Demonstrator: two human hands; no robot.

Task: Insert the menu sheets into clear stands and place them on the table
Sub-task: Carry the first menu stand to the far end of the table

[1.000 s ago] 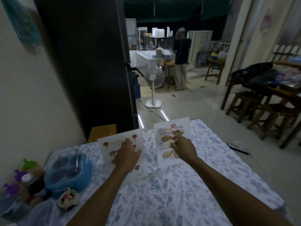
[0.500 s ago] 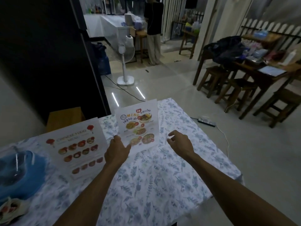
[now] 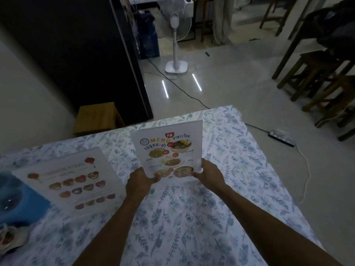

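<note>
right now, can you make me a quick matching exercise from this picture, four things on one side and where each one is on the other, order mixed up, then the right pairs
Things:
1. Thai menu sheet
2. Chinese food menu sheet
3. standing fan
4. power strip

Places:
A. on the floor, right of the table
B. held in the left hand and right hand
C. flat on the tablecloth
D. on the floor beyond the table

Pairs: 1-B, 2-C, 3-D, 4-A

Dim room. Pale glossy tiled floor (image 3: 240, 77) beyond fingers, two light streaks reflected. White pedestal fan (image 3: 175, 45) far ahead, black cord trailing. Dark tall panel (image 3: 76, 54) up-left. Wooden stools (image 3: 317, 73) up-right. Small wooden bench (image 3: 96, 118) left. Power strip (image 3: 281, 135) right.
</note>
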